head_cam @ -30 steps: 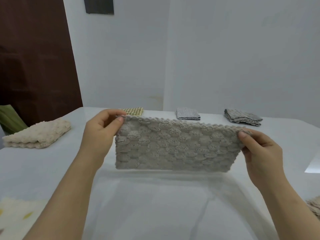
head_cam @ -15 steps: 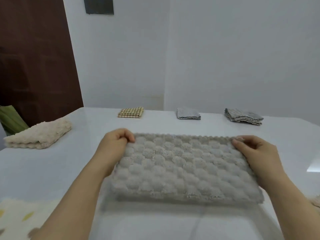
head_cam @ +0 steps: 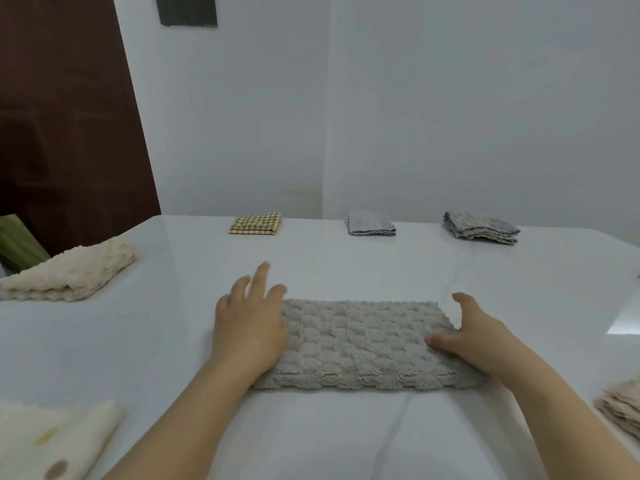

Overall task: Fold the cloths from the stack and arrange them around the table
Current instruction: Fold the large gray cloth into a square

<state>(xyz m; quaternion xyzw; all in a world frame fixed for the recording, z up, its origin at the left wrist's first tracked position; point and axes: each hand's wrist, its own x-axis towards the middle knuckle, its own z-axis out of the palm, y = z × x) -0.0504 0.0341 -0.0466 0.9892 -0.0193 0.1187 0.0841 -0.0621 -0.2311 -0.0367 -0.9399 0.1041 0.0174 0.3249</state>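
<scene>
The grey bubble-textured cloth [head_cam: 360,344] lies flat on the white table [head_cam: 346,265], folded into a long rectangle, right in front of the person and near the table's near edge.

The left hand [head_cam: 249,327] rests palm down on the cloth's 9 o'clock end. Its fingers are straight and spread apart, reaching past the far corner onto the bare tabletop, and the fingertips are a little blurred. The right hand [head_cam: 478,344] rests on the 3 o'clock end. Its thumb lies on the cloth and points inward, and one straight finger extends past the far corner, well apart from the thumb. Its other fingers are hidden behind the hand. Neither hand pinches the fabric.

From the cloth outward:
- At 10 o'clock, a folded cream fluffy cloth [head_cam: 72,275] sits near the table's left edge.
- Along the far edge, well apart from one another, are a folded yellow checked cloth [head_cam: 256,223] at 11 o'clock, a folded pale grey cloth [head_cam: 370,223] at 12 o'clock and a folded grey-beige cloth [head_cam: 481,226] at 1 o'clock.
- At 4 o'clock, a stack of beige cloths [head_cam: 623,407] is cut off by the frame's right edge.
- At 8 o'clock, a cream spotted cloth [head_cam: 52,441] lies at the near left corner.

Beyond the table there is a green object [head_cam: 17,244] at the left, a dark brown panel [head_cam: 69,116] behind it, and a dark rectangle [head_cam: 187,8] high on the white wall.
</scene>
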